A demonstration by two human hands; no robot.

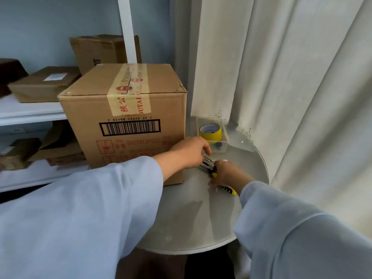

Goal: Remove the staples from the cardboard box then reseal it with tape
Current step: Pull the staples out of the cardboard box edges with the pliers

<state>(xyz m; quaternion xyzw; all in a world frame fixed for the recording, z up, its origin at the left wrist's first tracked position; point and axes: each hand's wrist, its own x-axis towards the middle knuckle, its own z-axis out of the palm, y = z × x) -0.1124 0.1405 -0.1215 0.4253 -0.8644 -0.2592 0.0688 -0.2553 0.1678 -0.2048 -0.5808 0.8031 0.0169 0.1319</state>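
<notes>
A sealed cardboard box (128,109) stands on the round glass table (187,218), with printed tape (129,87) over its top seam and front face. Small metal staples (178,89) show at its top front corners. To the right of the box, low over the table, my right hand (227,174) grips the yellow and black handles of a pair of pliers (210,167). My left hand (189,152) reaches across the box's front, its fingers curled onto the pliers' metal jaws. A yellow tape roll (211,131) sits in a clear plastic tub (223,146) behind the hands.
White shelves (30,113) on the left carry several other cardboard boxes (44,83). A pale curtain (291,87) hangs close behind and to the right of the table. A few small metal bits (218,115) lie by the tub at the table's far edge.
</notes>
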